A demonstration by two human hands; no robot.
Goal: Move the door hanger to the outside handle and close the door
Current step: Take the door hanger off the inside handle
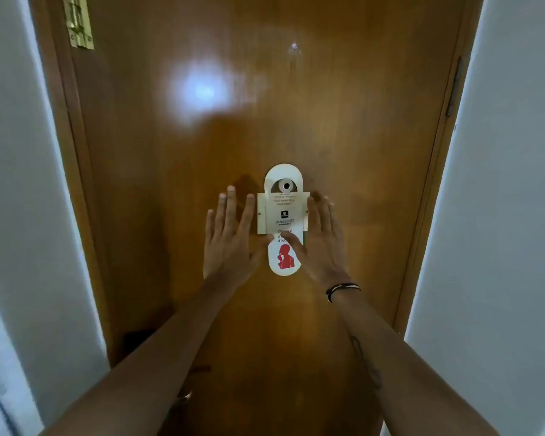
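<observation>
A white door hanger (283,215) with a red figure near its bottom hangs on a small round metal peg (286,186) in the middle of a brown wooden door (343,136). A cream card sits across its middle. My left hand (230,237) is spread flat just left of the hanger, fingers apart, thumb near the card's lower left corner. My right hand (320,243) is spread to the right of it, thumb lying over the printed text on the hanger. Neither hand grips anything. No door handle is visible.
White walls (501,215) flank the door frame on both sides. A brass hinge (77,22) is at the top left of the door. A dark strike plate (453,89) shows on the right frame. A bright light reflection sits on the door's upper left.
</observation>
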